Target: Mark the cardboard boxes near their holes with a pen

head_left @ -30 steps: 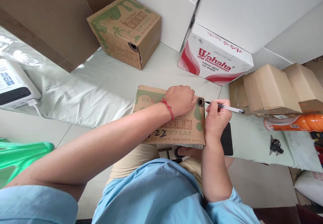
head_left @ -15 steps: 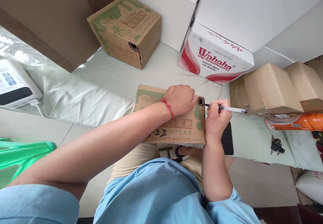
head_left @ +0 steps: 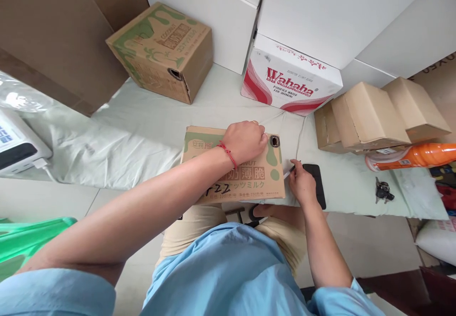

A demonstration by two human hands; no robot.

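A brown cardboard box (head_left: 272, 183) with green print lies at the front edge of the cloth-covered surface, a dark-rimmed hole near its far right corner. My left hand (head_left: 246, 140), with a red string on the wrist, rests on its top with fingers curled; what they hold, if anything, is hidden. Just right of the box, my right hand (head_left: 302, 181) has its fingers closed on a pen (head_left: 289, 170), whose pale end points toward the box side. A black phone (head_left: 315, 186) lies flat beside that hand.
Behind stand another green-printed box (head_left: 167, 50) and a white and red water carton (head_left: 290, 78). On the right are small brown boxes (head_left: 370, 116), an orange bottle (head_left: 420, 156) and keys (head_left: 384, 191). A white device (head_left: 21, 145) sits left, above a green plastic item (head_left: 35, 240).
My right hand has moved from the box's hole down and right, off the box, and the pen has turned in it. My left hand remains on the box. The view has shifted slightly.
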